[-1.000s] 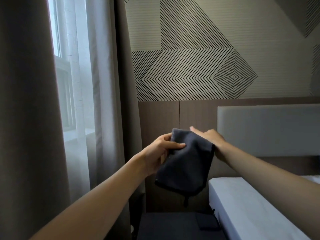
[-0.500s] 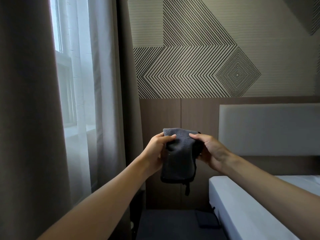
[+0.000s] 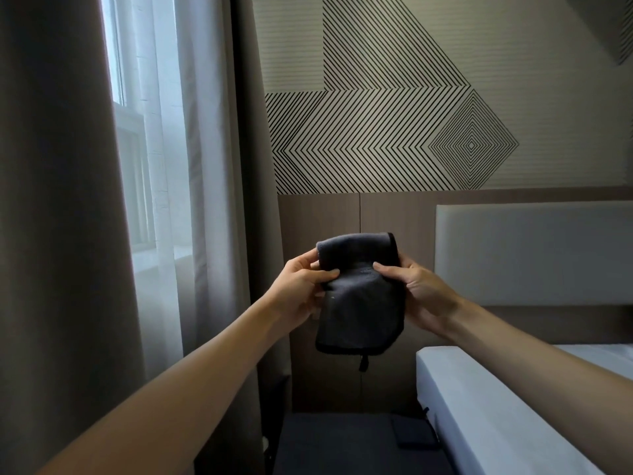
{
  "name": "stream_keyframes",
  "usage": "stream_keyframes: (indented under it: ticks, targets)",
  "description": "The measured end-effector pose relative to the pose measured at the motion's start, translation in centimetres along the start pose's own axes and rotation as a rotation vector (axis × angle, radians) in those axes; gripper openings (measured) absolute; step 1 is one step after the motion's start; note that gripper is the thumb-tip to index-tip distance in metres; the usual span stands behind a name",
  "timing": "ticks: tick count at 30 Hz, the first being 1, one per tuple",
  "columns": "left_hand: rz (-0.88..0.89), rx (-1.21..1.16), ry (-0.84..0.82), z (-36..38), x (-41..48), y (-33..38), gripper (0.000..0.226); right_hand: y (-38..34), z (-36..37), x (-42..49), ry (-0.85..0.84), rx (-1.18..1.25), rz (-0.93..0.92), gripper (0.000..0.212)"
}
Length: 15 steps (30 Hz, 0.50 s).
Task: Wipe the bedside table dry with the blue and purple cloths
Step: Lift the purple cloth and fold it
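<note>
Held in the air between curtain (image 3: 219, 234) and bed (image 3: 513, 406), the folded dark cloth (image 3: 363, 310) is pinched at its upper sides by the curled fingers (image 3: 388, 270) of left hand (image 3: 301, 286) and right hand (image 3: 419, 291), which should square it into a flat pad before wiping.

- Heavy brown curtain (image 3: 51, 234) fills the left edge; a second panel hangs right of the window.
- Sheer curtain (image 3: 191, 166) over the window (image 3: 126, 159), daylight coming through.
- Wallpaper (image 3: 376, 132) with black line chevrons and a nested diamond.
- Wood panel (image 3: 318, 217) below the wallpaper.
- Pale padded headboard (image 3: 531, 252) against the panel.
- Bed (image 3: 496, 423) with a white sheet, lower right.
- Small dark flat object (image 3: 414, 437) low beside the bed (too dim to identify).
</note>
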State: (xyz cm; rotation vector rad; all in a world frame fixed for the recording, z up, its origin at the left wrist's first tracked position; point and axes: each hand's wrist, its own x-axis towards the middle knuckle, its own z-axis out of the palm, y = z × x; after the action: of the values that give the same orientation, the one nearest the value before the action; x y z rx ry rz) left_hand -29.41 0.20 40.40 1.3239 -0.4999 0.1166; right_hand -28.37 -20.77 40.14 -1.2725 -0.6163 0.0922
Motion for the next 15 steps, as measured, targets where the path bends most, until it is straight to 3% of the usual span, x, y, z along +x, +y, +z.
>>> stream_keyframes:
  ticks: [6,9,13,15]
  targets:
    - [0.139,0.155,-0.064,0.1,-0.2,1.5,0.046,-0.5,-1.2,0.3,-0.194,-0.085,-0.049,0.029]
    - [0.226,0.337,-0.085,-1.0,0.0,1.9,0.036,-1.0,-1.4,0.1,-0.299,-0.323,-0.044,0.030]
    - [0.264,0.585,0.054,-1.5,-0.2,1.8,0.038,-1.3,-1.4,-0.2,-0.291,-0.523,-0.080,0.037]
    - [0.311,0.687,0.125,-1.5,-0.2,1.6,0.025,-1.1,-1.2,-0.3,-0.243,-0.571,-0.118,0.035]
